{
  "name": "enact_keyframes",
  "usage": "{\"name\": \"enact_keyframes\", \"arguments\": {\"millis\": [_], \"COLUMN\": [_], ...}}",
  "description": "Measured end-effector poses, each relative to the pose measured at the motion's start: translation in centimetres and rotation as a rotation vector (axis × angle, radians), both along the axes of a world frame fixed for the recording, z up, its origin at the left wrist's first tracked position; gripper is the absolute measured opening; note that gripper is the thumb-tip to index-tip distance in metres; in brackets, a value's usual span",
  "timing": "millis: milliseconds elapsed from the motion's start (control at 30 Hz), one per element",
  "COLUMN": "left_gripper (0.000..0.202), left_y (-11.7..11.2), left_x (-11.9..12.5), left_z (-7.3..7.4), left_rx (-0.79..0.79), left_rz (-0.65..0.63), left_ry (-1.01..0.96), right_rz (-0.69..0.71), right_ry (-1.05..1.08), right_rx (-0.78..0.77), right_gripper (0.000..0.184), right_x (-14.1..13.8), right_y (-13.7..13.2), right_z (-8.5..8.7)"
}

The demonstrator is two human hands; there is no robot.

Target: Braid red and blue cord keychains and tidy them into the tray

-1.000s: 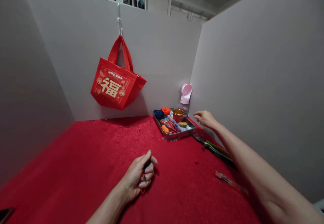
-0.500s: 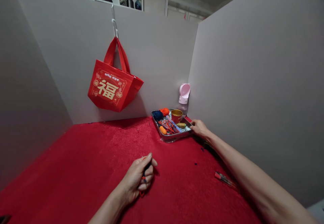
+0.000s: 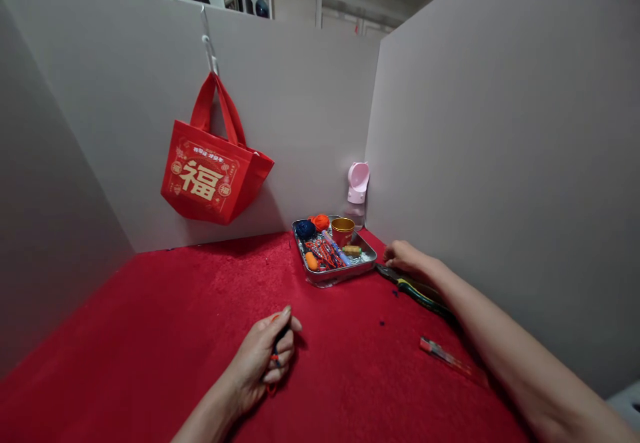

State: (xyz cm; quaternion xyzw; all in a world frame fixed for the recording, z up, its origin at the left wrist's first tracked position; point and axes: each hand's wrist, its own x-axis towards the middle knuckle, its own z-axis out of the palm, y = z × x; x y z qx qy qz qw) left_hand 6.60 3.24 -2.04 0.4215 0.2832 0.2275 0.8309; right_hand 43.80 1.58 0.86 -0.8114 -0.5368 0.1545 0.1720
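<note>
My left hand [image 3: 265, 359] is closed around an orange and dark cord [image 3: 275, 357], low in the middle over the red cloth. A bit of orange cord hangs out below the fingers. My right hand [image 3: 404, 257] reaches to the back right with its fingers curled. Whether anything is inside it is hidden. Just beneath and in front of it lies a pair of pliers [image 3: 417, 295] with dark, yellow-trimmed handles. To its left stands a metal tray [image 3: 369, 257], holding a navy yarn ball [image 3: 305, 230], an orange yarn ball [image 3: 320, 223], a red and gold cup [image 3: 343, 233] and mixed cords [image 3: 324, 255].
A red bag [image 3: 215, 176] hangs from a hook on the back wall panel [image 3: 310, 116]. A pink holder [image 3: 358, 183] stands in the back corner. A slim red-ended clear object [image 3: 447, 356] lies under my right forearm. Grey panels enclose the cloth.
My right hand has moved off the tray's right edge and sits slightly right of it, leaving the pliers more visible. The left hand keeps its grip. The whole view has shifted a little.
</note>
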Motion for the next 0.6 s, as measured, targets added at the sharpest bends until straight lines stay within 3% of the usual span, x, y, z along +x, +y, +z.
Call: {"name": "enact_keyframes", "arguments": {"millis": [133,233,433,600], "left_gripper": [0.034,0.033,0.033,0.033], "left_y": [-0.1,0.0,0.0,-0.1], "left_x": [0.0,0.0,0.2,0.2], "left_z": [0.1,0.0,0.2,0.3], "left_rx": [0.016,0.018,0.020,0.023], "left_rz": [0.017,0.022,0.004,-0.006], "left_ry": [0.024,0.026,0.029,0.029], "right_rz": [0.054,0.086,0.134,0.115], "right_ry": [-0.099,-0.129,-0.099,-0.126], "right_rx": [-0.105,-0.129,-0.103,-0.056], "right_gripper": [0.022,0.018,0.007,0.008], "right_x": [-0.7,-1.0,-0.9,-1.3], "right_y": [0.9,0.1,-3.2,-2.7], "right_z": [-0.2,0.0,0.4,-0.6]}}
